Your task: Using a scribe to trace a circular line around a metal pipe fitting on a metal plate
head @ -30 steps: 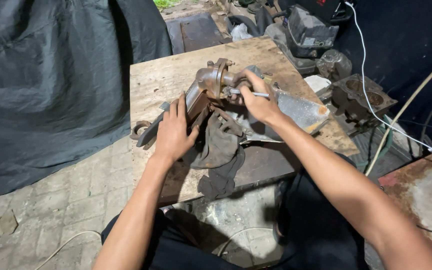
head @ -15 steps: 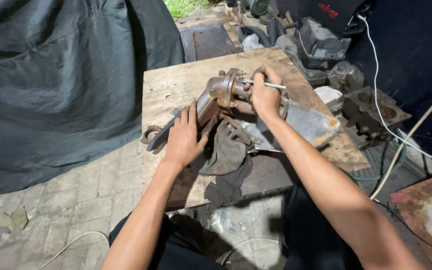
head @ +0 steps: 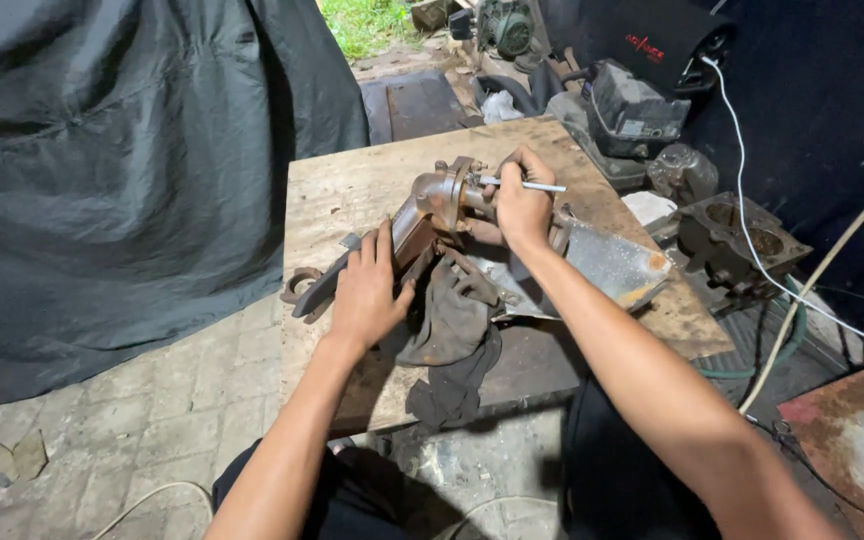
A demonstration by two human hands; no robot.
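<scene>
A rusty brown metal pipe-like part (head: 432, 205) lies on a worn wooden board (head: 352, 190). My left hand (head: 367, 290) presses flat on its lower end, fingers spread. My right hand (head: 522, 205) grips a thin silver tool (head: 532, 186) whose tip points into the flanged end of the part. A dirty dark rag (head: 452, 320) lies under the part, just right of my left hand. A bent sheet of shiny metal (head: 607, 265) sits beneath my right wrist.
A large wrench (head: 307, 290) lies at the board's left edge. A dark tarp (head: 102, 170) covers the left side. Engine parts (head: 742, 235), a black case (head: 632, 105), a white cable (head: 742, 190) and a hose (head: 812, 280) crowd the right. Brick paving (head: 152, 420) lies below.
The view has shifted, so the board sits further right and lower. My right hand stays at the flange with the silver tool; my left hand still presses on the part.
</scene>
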